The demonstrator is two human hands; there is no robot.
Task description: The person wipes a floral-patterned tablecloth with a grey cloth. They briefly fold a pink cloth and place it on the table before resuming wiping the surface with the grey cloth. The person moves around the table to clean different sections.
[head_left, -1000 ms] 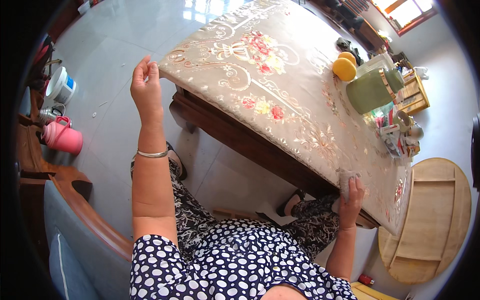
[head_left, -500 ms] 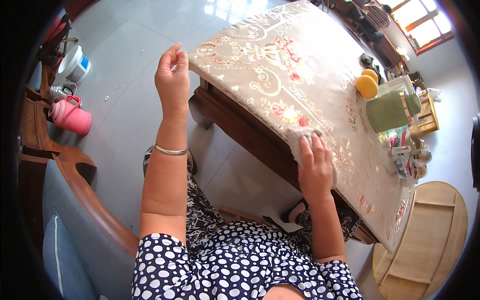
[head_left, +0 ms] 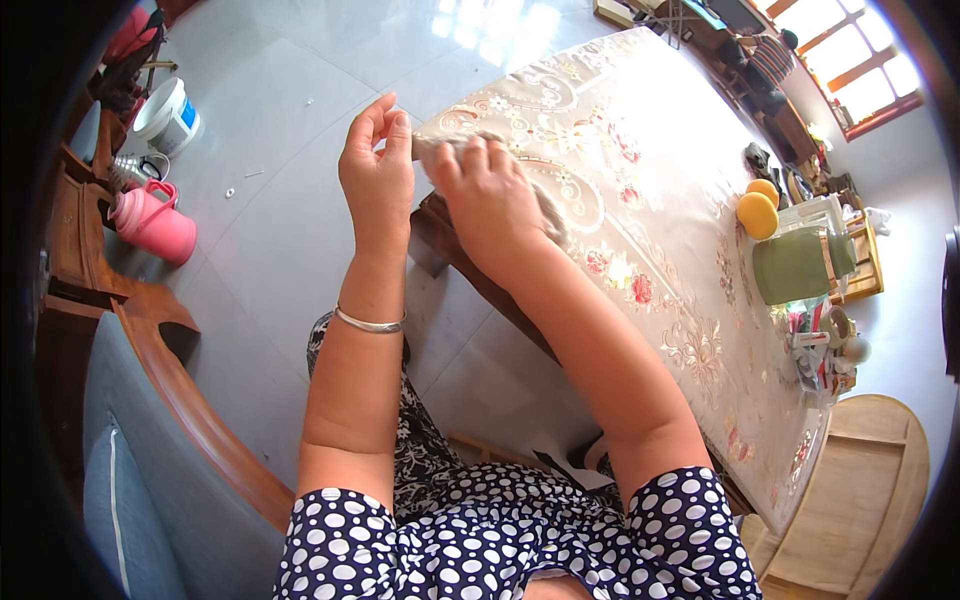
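A patterned, shiny tablecloth (head_left: 640, 240) in beige with red flowers covers the table. My left hand (head_left: 378, 165) is at its near left corner, fingers curled and thumb raised, seemingly pinching the edge; the exact grip is partly hidden. Close beside it, my right hand (head_left: 492, 200) presses a greyish-beige rag (head_left: 552, 218) onto the tablecloth, with fingers bent over the rag. Most of the rag lies beneath the hand.
A green-lidded container (head_left: 795, 265), yellow round items (head_left: 757, 215) and small packages (head_left: 808, 335) stand along the table's right side. A round wooden board (head_left: 850, 490) leans at lower right. Left are a blue-cushioned chair (head_left: 150, 430), pink thermos (head_left: 155, 222) and white bucket (head_left: 168, 118).
My right hand has slid the rag along the near table edge, leftward and away, to the corner by my left hand. My left hand stays at that corner; the view has shifted slightly.
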